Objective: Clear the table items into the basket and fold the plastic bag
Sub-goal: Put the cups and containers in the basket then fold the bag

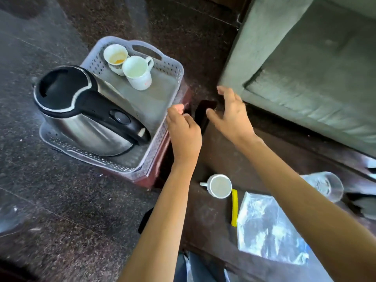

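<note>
A grey perforated basket stands on a maroon stool left of the dark table. In it are a steel kettle with a black lid and handle and two white cups. My left hand is curled at the basket's right rim; whether it grips the rim is hidden. My right hand is spread, its thumb beside a black flat object at the table's far corner. On the table lie a white cup, a yellow strip, a clear plastic bag and a drinking glass.
A grey-green cushioned sofa fills the upper right, close behind the table. The floor is dark speckled stone. Something clear and blurred sits at the left edge on the floor.
</note>
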Action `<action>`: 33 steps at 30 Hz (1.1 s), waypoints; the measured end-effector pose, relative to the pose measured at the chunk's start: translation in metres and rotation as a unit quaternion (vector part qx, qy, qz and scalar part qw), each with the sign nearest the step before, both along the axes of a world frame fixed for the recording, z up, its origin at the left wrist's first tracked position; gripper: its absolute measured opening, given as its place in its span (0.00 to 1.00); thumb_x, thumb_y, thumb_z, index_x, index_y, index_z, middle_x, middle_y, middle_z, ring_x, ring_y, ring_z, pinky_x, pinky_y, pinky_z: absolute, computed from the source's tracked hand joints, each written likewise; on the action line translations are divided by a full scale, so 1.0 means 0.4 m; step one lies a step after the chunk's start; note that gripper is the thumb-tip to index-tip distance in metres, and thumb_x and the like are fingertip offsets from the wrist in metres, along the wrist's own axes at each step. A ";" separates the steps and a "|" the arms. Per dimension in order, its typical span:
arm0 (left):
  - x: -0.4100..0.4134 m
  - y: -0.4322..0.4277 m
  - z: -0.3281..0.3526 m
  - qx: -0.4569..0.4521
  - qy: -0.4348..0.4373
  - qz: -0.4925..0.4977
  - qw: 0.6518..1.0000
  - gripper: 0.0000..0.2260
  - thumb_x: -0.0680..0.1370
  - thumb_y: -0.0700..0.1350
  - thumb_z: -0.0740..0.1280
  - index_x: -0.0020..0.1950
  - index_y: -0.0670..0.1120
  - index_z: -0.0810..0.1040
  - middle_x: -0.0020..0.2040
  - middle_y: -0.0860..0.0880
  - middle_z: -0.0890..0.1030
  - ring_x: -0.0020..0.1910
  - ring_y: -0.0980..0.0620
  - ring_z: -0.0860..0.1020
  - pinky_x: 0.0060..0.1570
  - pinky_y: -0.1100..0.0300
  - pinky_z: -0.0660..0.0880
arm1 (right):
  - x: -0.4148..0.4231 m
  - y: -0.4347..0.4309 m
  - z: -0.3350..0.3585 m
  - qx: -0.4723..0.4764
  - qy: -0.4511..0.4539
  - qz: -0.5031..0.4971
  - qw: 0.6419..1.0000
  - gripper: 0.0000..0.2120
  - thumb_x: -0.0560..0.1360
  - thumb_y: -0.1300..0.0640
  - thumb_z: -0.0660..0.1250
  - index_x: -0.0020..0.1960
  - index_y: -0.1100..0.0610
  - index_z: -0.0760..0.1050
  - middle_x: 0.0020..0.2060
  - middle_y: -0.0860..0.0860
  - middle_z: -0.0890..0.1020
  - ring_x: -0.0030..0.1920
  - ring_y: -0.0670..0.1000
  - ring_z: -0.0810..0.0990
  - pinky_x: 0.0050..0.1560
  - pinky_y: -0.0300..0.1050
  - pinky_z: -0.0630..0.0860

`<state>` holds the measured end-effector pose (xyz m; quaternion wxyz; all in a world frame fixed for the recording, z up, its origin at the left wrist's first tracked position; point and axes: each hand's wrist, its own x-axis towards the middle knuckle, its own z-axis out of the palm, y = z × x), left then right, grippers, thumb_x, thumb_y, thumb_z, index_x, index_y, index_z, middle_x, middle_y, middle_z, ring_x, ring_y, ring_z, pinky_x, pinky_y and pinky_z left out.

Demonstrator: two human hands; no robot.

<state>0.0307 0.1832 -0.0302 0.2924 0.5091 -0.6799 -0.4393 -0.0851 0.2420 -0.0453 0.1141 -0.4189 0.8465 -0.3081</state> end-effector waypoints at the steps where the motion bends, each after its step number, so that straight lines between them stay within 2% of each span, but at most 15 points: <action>1: 0.006 0.022 -0.011 0.002 -0.005 -0.016 1.000 0.11 0.77 0.32 0.56 0.59 0.35 0.70 0.58 0.36 0.74 0.57 0.43 0.74 0.49 0.72 0.61 | 0.015 0.041 -0.020 0.017 -0.006 -0.002 1.000 0.28 0.73 0.56 0.70 0.69 0.66 0.66 0.64 0.60 0.74 0.66 0.60 0.71 0.68 0.53 0.66; 4: 0.031 0.086 -0.047 0.024 -0.028 -0.064 0.997 0.12 0.79 0.33 0.56 0.62 0.37 0.70 0.60 0.38 0.74 0.58 0.46 0.74 0.49 0.76 0.62 | 0.066 0.149 -0.069 0.066 -0.035 -0.006 0.997 0.29 0.74 0.52 0.70 0.70 0.63 0.65 0.65 0.59 0.73 0.68 0.59 0.69 0.70 0.51 0.64; 7: 0.065 0.136 -0.086 0.047 -0.051 -0.094 0.993 0.13 0.79 0.33 0.56 0.63 0.37 0.70 0.62 0.38 0.73 0.55 0.51 0.73 0.45 0.83 0.61 | 0.122 0.233 -0.108 0.092 -0.067 -0.007 0.993 0.34 0.72 0.47 0.71 0.71 0.61 0.64 0.65 0.57 0.72 0.67 0.57 0.68 0.69 0.52 0.65; 10: 0.099 0.174 -0.125 0.069 -0.080 -0.106 0.989 0.13 0.79 0.34 0.55 0.63 0.37 0.69 0.62 0.38 0.73 0.58 0.46 0.74 0.47 0.75 0.61 | 0.173 0.295 -0.137 0.114 -0.104 -0.004 0.988 0.42 0.67 0.42 0.75 0.72 0.60 0.63 0.66 0.56 0.71 0.67 0.57 0.68 0.68 0.53 0.66; 12: 0.119 0.191 -0.148 0.083 -0.095 -0.113 0.986 0.13 0.79 0.34 0.55 0.63 0.37 0.69 0.62 0.38 0.73 0.58 0.45 0.74 0.47 0.73 0.60 | 0.204 0.326 -0.154 0.140 -0.117 0.005 0.983 0.49 0.61 0.41 0.79 0.73 0.58 0.61 0.68 0.55 0.69 0.68 0.57 0.67 0.69 0.52 0.65; 16: 0.145 0.207 -0.180 0.104 -0.121 -0.133 0.978 0.13 0.80 0.35 0.55 0.64 0.39 0.68 0.63 0.41 0.73 0.51 0.55 0.71 0.46 0.73 0.62 | 0.241 0.363 -0.198 0.191 -0.092 0.039 0.977 0.55 0.56 0.43 0.82 0.75 0.55 0.58 0.72 0.53 0.65 0.70 0.57 0.64 0.70 0.54 0.64; 20: 0.151 0.212 -0.196 0.123 -0.130 -0.131 0.975 0.14 0.80 0.36 0.55 0.65 0.40 0.68 0.64 0.41 0.72 0.51 0.55 0.71 0.45 0.73 0.62 | 0.249 0.379 -0.226 0.230 -0.068 0.059 0.969 0.51 0.60 0.52 0.82 0.75 0.53 0.58 0.72 0.54 0.62 0.68 0.58 0.65 0.70 0.53 0.65; 24: 0.149 0.210 -0.199 0.128 -0.134 -0.128 0.974 0.14 0.80 0.35 0.55 0.65 0.40 0.68 0.65 0.41 0.72 0.54 0.53 0.73 0.45 0.72 0.62 | 0.248 0.377 -0.244 0.205 -0.064 0.040 0.976 0.39 0.64 0.61 0.77 0.71 0.52 0.64 0.63 0.53 0.68 0.60 0.58 0.71 0.57 0.55 0.76; 27: 0.146 0.200 -0.193 0.127 -0.131 -0.121 0.976 0.14 0.80 0.35 0.55 0.65 0.39 0.68 0.64 0.40 0.72 0.53 0.53 0.73 0.46 0.72 0.62 | 0.238 0.374 -0.248 0.206 -0.063 0.043 0.976 0.37 0.64 0.61 0.78 0.68 0.51 0.66 0.60 0.52 0.70 0.56 0.57 0.72 0.52 0.55 0.78; 30: 0.141 0.185 -0.180 0.117 -0.128 -0.110 0.979 0.14 0.80 0.35 0.55 0.65 0.39 0.68 0.65 0.40 0.72 0.59 0.48 0.74 0.47 0.72 0.63 | 0.214 0.362 -0.229 0.200 -0.073 0.039 0.976 0.36 0.63 0.62 0.78 0.67 0.52 0.68 0.59 0.52 0.71 0.56 0.58 0.74 0.53 0.52 0.77; 33: 0.128 0.163 -0.153 0.089 -0.117 -0.096 0.984 0.14 0.80 0.35 0.55 0.65 0.39 0.68 0.64 0.41 0.73 0.59 0.48 0.75 0.47 0.71 0.64 | 0.172 0.336 -0.182 0.177 -0.076 0.033 0.981 0.35 0.62 0.62 0.78 0.66 0.52 0.69 0.59 0.52 0.73 0.55 0.57 0.75 0.54 0.50 0.76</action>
